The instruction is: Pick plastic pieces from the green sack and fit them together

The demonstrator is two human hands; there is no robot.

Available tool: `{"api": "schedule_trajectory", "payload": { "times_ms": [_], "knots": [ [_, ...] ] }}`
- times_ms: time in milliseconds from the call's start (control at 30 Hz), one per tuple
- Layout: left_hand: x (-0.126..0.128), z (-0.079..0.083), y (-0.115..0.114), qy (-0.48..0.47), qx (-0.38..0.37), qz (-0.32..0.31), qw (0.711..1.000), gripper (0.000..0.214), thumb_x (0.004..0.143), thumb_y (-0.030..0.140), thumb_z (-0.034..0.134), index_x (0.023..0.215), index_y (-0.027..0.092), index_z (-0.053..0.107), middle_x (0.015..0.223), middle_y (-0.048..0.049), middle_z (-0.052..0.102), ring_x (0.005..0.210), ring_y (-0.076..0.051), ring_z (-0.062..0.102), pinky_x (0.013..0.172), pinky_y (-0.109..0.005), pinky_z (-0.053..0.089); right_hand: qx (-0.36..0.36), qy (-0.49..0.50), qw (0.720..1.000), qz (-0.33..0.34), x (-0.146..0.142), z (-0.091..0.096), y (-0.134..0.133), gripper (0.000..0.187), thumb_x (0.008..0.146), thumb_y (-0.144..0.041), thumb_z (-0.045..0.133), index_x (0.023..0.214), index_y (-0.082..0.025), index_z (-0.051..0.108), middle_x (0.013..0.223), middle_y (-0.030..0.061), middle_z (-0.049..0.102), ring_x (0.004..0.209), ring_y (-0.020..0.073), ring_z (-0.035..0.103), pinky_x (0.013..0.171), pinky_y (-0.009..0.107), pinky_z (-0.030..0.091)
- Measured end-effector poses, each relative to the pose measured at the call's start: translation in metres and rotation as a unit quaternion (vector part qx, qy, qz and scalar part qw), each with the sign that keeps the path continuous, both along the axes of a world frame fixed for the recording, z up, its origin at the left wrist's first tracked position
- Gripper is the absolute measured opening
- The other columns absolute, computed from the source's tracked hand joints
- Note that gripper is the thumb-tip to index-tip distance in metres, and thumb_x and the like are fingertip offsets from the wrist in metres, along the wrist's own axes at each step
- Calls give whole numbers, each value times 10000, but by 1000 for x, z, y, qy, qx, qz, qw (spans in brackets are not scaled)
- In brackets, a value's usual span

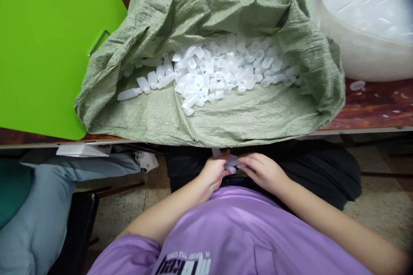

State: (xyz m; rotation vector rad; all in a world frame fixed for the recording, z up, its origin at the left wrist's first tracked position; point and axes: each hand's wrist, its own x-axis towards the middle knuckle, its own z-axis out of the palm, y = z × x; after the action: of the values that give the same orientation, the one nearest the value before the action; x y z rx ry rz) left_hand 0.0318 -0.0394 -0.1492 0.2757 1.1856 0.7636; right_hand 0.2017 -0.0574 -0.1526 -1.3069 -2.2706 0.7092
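Low in front of my body, over my lap, my left hand (215,172) is closed around a few translucent white plastic pieces (231,163). My right hand (262,172) meets it from the other side, its fingertips pinching the end of one of these pieces. Just beyond my hands lies a pale green woven sack (151,116) with its mouth toward me. Many small translucent plastic pieces (206,73), some tube-like and some with flattened ends, are heaped inside. The fingers partly hide what I hold.
A bright green board (48,51) with a metal handle (98,43) lies left of the sack. At the right, a large whitish tub (361,58) full of clear plastic stands on the reddish table (380,105). A seated person's leg (48,206) is at lower left.
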Motion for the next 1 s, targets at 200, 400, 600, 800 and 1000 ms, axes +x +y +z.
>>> {"api": "schedule_trajectory", "payload": {
  "times_ms": [200,400,600,800,1000],
  "knots": [
    [-6,-6,4,-44,-42,-41,997,205,715,312,619,672,119,564,519,0,549,407,-85,460,411,-220,347,-60,51,996,-42,-6,-2,1,225,846,-364,529,984,-238,656,932,73,684,847,187,633,763,327,523],
    [-6,-11,5,-49,-66,-61,995,193,719,281,620,661,104,572,509,-13,555,376,-90,457,369,-218,323,-27,2,998,63,3,-3,2,247,881,-320,469,1043,-250,642,1078,70,664,1003,205,597,851,358,483],
    [-2,-15,2,-31,-41,-9,999,187,720,292,624,692,124,546,518,5,554,403,-100,480,395,-231,361,-198,-45,974,-97,-10,-3,6,486,889,-512,329,685,-198,639,680,68,668,641,200,642,641,323,511],
    [1,-15,3,-16,11,23,1000,233,672,324,654,715,126,540,556,3,561,413,-94,463,392,-231,346,-141,41,981,-131,-11,-11,-6,338,842,-476,458,962,-199,610,871,83,670,803,213,634,730,321,492],
    [3,-15,2,15,40,66,997,307,605,352,707,752,151,526,602,17,564,472,-101,498,419,-224,353,-167,72,970,-162,-12,-18,-4,369,800,-518,486,929,-190,596,925,107,648,894,249,600,757,353,464]
  ]
}}
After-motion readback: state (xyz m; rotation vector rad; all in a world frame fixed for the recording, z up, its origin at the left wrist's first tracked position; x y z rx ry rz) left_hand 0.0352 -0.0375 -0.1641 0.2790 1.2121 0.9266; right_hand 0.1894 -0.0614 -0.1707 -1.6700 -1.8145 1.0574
